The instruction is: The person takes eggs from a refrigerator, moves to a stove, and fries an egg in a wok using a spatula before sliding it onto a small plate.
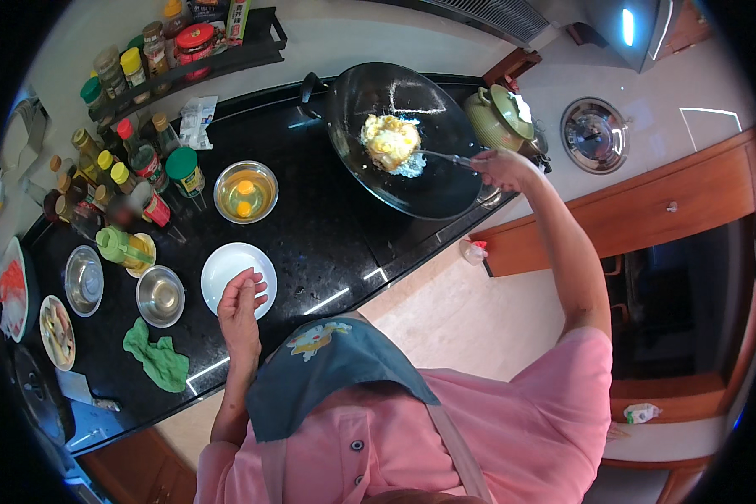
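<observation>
My right hand point(503, 170) is closed on the handle of a metal spatula point(444, 157), whose far end meets a fried egg point(390, 142) in a large dark wok point(441, 189). Oil glistens beside the egg. My left hand point(242, 309) hovers over or rests at a white plate point(217, 271), fingers apart and holding nothing; whether it touches the plate I cannot tell. Behind the plate stands a steel bowl point(219, 208) with raw eggs, two yolks showing.
Sauce bottles point(142, 154) and a green-lidded jar point(186, 173) crowd the counter's left. Steel bowls point(164, 296), a green cloth point(157, 356) and a cleaver point(75, 385) lie nearer. A lidded green pot point(491, 123) stands beyond the wok.
</observation>
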A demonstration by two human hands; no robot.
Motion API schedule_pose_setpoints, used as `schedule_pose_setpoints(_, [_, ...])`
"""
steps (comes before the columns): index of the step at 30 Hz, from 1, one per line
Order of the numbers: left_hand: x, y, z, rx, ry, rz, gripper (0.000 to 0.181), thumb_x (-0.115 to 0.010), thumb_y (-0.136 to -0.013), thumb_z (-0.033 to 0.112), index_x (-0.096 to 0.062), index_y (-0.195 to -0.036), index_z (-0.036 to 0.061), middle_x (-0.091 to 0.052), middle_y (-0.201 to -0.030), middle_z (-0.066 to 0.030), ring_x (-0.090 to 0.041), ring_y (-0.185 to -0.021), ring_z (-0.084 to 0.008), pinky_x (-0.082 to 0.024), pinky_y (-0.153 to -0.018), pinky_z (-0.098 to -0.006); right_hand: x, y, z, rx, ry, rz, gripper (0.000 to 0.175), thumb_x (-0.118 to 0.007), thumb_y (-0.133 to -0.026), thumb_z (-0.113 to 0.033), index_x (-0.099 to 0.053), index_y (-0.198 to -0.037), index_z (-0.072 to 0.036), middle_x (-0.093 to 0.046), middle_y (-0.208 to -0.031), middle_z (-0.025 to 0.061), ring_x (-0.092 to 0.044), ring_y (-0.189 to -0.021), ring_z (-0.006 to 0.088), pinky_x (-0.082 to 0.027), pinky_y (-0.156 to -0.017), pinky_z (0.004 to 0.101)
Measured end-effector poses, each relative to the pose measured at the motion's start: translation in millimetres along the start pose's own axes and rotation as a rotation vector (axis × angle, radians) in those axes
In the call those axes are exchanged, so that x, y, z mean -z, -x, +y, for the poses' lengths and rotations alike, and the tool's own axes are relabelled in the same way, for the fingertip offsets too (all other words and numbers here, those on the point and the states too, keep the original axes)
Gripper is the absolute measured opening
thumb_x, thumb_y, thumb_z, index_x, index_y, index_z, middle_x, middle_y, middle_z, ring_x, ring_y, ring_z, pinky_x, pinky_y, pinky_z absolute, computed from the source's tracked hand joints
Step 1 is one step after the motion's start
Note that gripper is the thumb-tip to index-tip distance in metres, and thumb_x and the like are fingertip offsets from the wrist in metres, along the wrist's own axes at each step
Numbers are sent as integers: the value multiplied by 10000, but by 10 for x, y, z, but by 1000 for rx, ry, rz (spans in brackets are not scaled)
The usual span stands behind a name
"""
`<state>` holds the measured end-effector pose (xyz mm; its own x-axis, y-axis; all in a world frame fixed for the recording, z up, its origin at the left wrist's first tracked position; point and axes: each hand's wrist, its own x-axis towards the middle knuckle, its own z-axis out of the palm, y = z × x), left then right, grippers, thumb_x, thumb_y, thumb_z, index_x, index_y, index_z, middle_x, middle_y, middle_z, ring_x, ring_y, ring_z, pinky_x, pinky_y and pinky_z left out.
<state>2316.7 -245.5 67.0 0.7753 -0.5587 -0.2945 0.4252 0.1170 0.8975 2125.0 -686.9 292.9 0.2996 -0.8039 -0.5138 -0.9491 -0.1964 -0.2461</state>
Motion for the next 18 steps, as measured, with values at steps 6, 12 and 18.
schedule_pose_setpoints(6, [27, 23, -40, 8, 0, -32, 250, -540, -1022, 157, -644, -1209, 29, -695, -1080, -85, -660, -945, -141, -540, -805, -277, 35, -169, -560, 566, 815, -234, 205, -530, -884, -131, -719, -939, -73, -690, -790, 109, -678, -700, 248, -521, -582, 365])
schedule_pose_setpoints(12, [54, 57, -82, 26, 32, -75, 258, -556, -1014, 167, -638, -1226, 44, -693, -1098, -73, -653, -956, -133, -533, -818, -278, -287, 643, -1244, 462, 1012, 258, 299, -462, -920, -167, -713, -926, -6, -700, -942, 215, -686, -927, 362, -536, -847, 448])
schedule_pose_setpoints(18, [44, 79, -44, 36, -12, -106, 258, -561, -1012, 166, -639, -1225, 44, -692, -1089, -70, -652, -956, -134, -532, -814, -276, -194, 786, -1029, 362, 944, 345, 251, -529, -887, -155, -727, -958, -17, -709, -982, 198, -689, -969, 354, -548, -820, 434])
